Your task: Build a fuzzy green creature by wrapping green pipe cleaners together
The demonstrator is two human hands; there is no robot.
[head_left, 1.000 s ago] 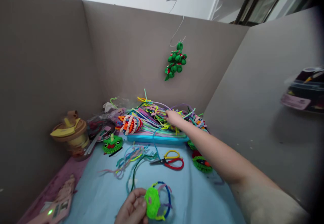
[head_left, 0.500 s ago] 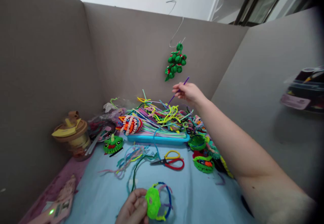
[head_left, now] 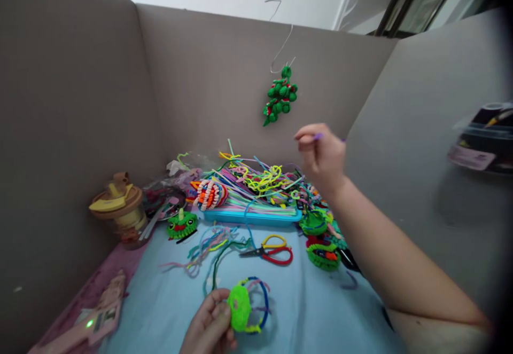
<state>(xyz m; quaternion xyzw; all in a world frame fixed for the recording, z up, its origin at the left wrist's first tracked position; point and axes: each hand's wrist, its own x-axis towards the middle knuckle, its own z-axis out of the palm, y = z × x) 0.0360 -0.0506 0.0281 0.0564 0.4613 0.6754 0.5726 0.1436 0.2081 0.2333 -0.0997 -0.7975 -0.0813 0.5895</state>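
Craft piece (head_left: 239, 308), neon green with blue loop (head_left: 266, 303), sat pinched in your left hand (head_left: 211, 321), over the desk (head_left: 328, 311); purple strip (head_left: 318, 136) was gripped in your right hand (head_left: 324, 156), higher than the blue tray (head_left: 250, 218) of loose strips (head_left: 264, 183).

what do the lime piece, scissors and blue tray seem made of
Lime piece: probably chenille stems, soft and matte, from its fuzzy look. Scissors: likely metal blades, thin and dark; smooth handles, perhaps plastic, red and yellow. Blue tray: probably plastic, with smooth, even colour.
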